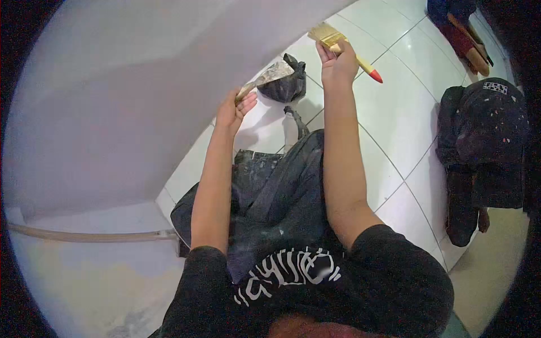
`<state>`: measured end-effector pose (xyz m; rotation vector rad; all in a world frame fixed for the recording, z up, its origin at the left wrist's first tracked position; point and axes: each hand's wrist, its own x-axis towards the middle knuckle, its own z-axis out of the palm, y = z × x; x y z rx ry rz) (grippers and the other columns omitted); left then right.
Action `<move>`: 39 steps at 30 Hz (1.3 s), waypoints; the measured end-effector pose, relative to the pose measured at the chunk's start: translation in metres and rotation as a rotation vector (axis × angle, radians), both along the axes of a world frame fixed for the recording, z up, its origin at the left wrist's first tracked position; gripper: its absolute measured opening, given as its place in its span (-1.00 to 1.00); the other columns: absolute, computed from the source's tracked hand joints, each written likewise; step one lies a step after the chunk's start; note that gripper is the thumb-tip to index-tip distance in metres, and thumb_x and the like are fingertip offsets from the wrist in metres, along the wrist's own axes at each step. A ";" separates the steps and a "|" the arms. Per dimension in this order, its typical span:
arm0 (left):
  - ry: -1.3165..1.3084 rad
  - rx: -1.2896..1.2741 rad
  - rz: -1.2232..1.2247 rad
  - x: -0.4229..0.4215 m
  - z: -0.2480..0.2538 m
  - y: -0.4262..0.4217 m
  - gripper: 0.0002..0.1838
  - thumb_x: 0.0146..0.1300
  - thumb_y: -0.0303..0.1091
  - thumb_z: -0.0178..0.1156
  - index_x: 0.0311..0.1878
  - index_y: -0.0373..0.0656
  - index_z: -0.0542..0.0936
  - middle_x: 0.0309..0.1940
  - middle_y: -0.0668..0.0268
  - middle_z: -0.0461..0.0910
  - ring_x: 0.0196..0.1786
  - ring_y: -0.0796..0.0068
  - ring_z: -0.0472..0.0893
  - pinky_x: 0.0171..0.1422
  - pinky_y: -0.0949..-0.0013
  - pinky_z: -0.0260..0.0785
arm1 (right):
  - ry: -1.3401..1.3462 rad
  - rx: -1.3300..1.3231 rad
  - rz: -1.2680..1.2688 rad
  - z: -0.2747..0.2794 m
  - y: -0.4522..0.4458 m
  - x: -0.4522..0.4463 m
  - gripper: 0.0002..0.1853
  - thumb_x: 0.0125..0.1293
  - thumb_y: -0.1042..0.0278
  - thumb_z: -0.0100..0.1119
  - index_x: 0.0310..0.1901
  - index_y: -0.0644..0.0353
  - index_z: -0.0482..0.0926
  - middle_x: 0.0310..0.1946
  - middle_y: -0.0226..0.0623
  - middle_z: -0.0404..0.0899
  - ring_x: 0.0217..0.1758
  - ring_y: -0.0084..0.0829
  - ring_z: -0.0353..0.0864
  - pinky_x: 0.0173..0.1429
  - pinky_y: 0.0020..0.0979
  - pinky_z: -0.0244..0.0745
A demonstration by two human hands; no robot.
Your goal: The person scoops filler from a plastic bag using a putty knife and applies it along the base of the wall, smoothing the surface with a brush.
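Note:
My left hand (234, 111) is closed around the handle of a putty knife (276, 73), whose flat, stained blade points up and to the right. Farther right, my right hand (340, 65) grips a paintbrush (329, 35) near its ferrule. The brush's pale bristles point to the upper left, and its yellow handle with a red tip slants down to the right. Beyond the putty knife a black plastic bag (286, 84) rests on the tiled floor.
A pale wall (129, 112) rises along the left. At the right, a person in dark, paint-spotted clothes (490, 129) is low on the white tiles (389, 135). Another person's limb (473, 56) shows at the top right. A hose (90, 234) runs at lower left.

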<state>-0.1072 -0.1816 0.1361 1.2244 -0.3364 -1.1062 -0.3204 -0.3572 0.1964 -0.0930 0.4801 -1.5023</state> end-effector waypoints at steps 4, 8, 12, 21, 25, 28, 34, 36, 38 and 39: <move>-0.012 0.018 0.036 0.001 -0.006 -0.036 -0.62 0.49 -0.25 -0.06 0.12 -0.43 0.41 0.01 -0.11 0.60 -0.07 0.20 0.72 0.00 0.27 0.68 | -0.017 0.005 0.013 -0.005 -0.010 0.002 -0.68 0.37 0.48 0.01 0.08 0.47 0.29 0.09 0.11 0.43 0.13 0.07 0.57 0.26 0.06 0.58; -0.083 0.093 -0.017 0.008 -0.011 -0.056 -0.62 0.47 -0.26 -0.07 0.08 -0.46 0.44 -0.08 -0.07 0.63 -0.12 0.23 0.73 -0.02 0.29 0.69 | -0.068 0.019 0.034 -0.004 -0.012 0.001 -0.70 0.39 0.45 0.00 0.08 0.43 0.31 0.07 0.09 0.46 0.15 0.06 0.57 0.29 0.06 0.56; -0.111 0.140 -0.005 0.015 -0.020 -0.062 -0.61 0.45 -0.25 -0.02 0.00 -0.49 0.49 -0.18 -0.03 0.66 -0.25 0.28 0.74 -0.14 0.33 0.70 | -0.083 0.007 0.032 -0.007 -0.015 -0.001 -0.71 0.40 0.45 0.00 0.07 0.41 0.32 0.06 0.09 0.47 0.15 0.05 0.57 0.29 0.06 0.55; -0.337 0.270 -0.045 0.010 -0.002 -0.083 -0.67 0.30 -0.30 0.10 -0.14 -0.47 0.58 -0.24 -0.02 0.69 -0.33 0.31 0.74 -0.25 0.40 0.69 | -0.087 0.018 0.044 -0.006 -0.016 -0.003 -0.72 0.39 0.41 0.03 0.04 0.38 0.33 0.02 0.04 0.50 0.11 -0.03 0.60 0.27 -0.01 0.58; -0.509 0.273 -0.108 0.007 0.010 -0.098 -0.69 0.27 -0.32 0.13 -0.24 -0.46 0.62 -0.38 0.01 0.69 -0.44 0.35 0.73 -0.31 0.41 0.67 | -0.098 0.053 0.042 -0.005 -0.017 -0.003 -0.73 0.38 0.40 0.03 0.03 0.35 0.34 0.02 0.03 0.50 0.10 -0.04 0.60 0.26 -0.01 0.58; -0.608 0.311 -0.163 0.002 0.026 -0.109 -0.70 0.24 -0.32 0.17 -0.27 -0.47 0.63 -0.45 0.05 0.69 -0.48 0.37 0.71 -0.36 0.43 0.66 | -0.122 0.053 0.048 -0.005 -0.017 -0.003 -0.74 0.38 0.41 0.03 0.02 0.34 0.35 0.02 0.02 0.50 0.09 -0.06 0.61 0.26 -0.01 0.58; -0.978 0.273 -0.354 0.012 0.031 -0.132 -0.72 0.20 -0.32 0.22 -0.32 -0.44 0.64 -0.46 0.09 0.69 -0.52 0.42 0.70 -0.40 0.44 0.61 | -0.110 0.064 0.055 -0.001 -0.015 -0.005 -0.74 0.38 0.41 0.02 0.03 0.32 0.35 0.01 -0.01 0.50 0.07 -0.07 0.61 0.26 -0.01 0.58; -0.923 0.366 -0.318 0.002 0.042 -0.137 -0.71 0.17 -0.29 0.23 -0.37 -0.42 0.65 -0.46 0.10 0.69 -0.54 0.45 0.69 -0.40 0.42 0.59 | -0.101 0.056 0.044 -0.002 -0.016 -0.004 -0.74 0.38 0.41 0.02 0.04 0.32 0.35 0.01 -0.01 0.50 0.07 -0.07 0.61 0.26 -0.01 0.58; -1.377 0.211 -0.499 0.023 0.017 -0.151 -0.69 0.11 -0.25 0.23 -0.43 -0.40 0.64 -0.50 0.05 0.68 -0.55 0.34 0.69 -0.39 0.32 0.56 | -0.114 0.046 0.052 -0.006 -0.018 -0.005 -0.73 0.38 0.41 0.02 0.05 0.33 0.34 0.02 -0.01 0.50 0.07 -0.08 0.61 0.26 -0.01 0.58; -1.475 0.208 -0.517 0.022 0.015 -0.154 -0.67 0.08 -0.22 0.23 -0.45 -0.40 0.63 -0.53 0.03 0.66 -0.55 0.28 0.67 -0.38 0.27 0.54 | -0.121 0.040 0.056 -0.009 -0.019 -0.005 -0.72 0.38 0.40 0.02 0.05 0.33 0.34 0.02 -0.01 0.49 0.07 -0.08 0.60 0.27 -0.02 0.58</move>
